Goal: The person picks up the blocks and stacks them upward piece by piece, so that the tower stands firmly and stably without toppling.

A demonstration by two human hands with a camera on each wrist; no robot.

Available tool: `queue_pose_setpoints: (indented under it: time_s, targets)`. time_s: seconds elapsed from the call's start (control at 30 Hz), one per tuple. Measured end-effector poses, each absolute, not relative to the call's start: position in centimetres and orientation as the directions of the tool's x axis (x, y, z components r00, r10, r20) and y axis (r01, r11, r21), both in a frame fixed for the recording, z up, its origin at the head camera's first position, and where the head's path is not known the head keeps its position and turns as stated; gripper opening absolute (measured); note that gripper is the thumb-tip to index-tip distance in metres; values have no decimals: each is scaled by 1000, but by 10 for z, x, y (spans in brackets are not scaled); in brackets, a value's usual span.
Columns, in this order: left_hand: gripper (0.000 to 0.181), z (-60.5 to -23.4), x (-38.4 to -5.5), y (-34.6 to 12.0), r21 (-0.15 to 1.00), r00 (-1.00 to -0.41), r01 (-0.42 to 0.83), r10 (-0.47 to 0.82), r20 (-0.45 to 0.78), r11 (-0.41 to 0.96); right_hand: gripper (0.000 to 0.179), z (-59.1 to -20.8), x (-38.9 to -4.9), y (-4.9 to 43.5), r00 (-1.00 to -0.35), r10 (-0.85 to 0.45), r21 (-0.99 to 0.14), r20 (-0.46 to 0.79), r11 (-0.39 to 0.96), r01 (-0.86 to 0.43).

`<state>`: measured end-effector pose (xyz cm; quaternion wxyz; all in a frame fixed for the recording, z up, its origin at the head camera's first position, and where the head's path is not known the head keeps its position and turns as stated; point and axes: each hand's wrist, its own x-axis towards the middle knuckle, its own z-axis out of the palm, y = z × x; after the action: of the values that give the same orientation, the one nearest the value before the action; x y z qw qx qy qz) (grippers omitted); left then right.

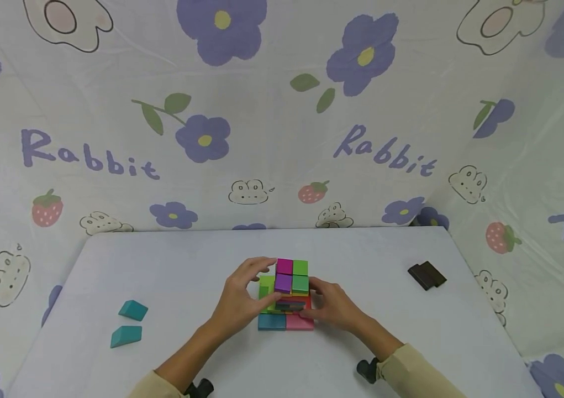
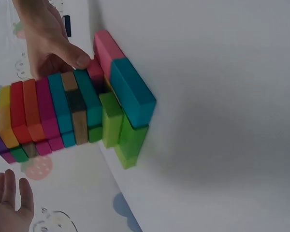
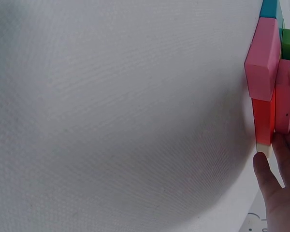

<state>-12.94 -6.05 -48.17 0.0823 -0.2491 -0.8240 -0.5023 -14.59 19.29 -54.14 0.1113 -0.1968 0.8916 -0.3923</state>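
A tall tower of colored wooden blocks (image 2: 46, 108) stands on a wider base, whose front shows a blue block (image 1: 272, 322) and a pink base block (image 1: 300, 322). My left hand (image 1: 239, 293) is around the tower's upper left side, its thumb near the purple block (image 1: 283, 283) on top; in the left wrist view its other fingers (image 2: 9, 191) are extended, apart from the stack. Low on the right side, my right hand (image 1: 336, 307) holds a pink block (image 3: 283, 108) by its ends, thumb at the near end, fingers at the far one. The tower's back is hidden.
Two teal wedge-shaped blocks (image 1: 126, 335) lie apart on the left of the white table (image 1: 187, 260). Two dark brown flat blocks (image 1: 427, 275) lie at the far right, one overlapping the other. A rabbit-and-flower patterned cloth (image 1: 272, 110) hangs behind the table.
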Motion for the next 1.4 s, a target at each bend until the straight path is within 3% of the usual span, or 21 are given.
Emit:
queue_pose_setpoints:
  time_s: [0.1,0.23,0.33,0.47,1.07,1.4]
  targets:
    - [84,-492,-134,-66,801,-880,453,342,330,391,72,-543,-146,193,-898,-437,-746,-41,612,-264]
    - [103,-514,-139,-74,824,-907,333,394,148,457,72,-545,-146,194,-898,-438,-749,-40,609,-263]
    - [109,-532,-141,-79,805,-897,273,441,16,526,73,-545,-146,194,-898,-438,-755,-42,603,-259]
    - [110,-549,-143,-82,772,-878,256,475,-67,582,72,-545,-145,195,-900,-434,-765,-45,594,-249]
    - [95,-552,-145,-72,800,-864,301,503,-1,518,76,-546,-139,202,-911,-413,-776,18,568,-273]
    - [96,-543,-145,-66,819,-868,300,497,21,490,67,-540,-139,253,-955,-290,-715,67,653,-248]
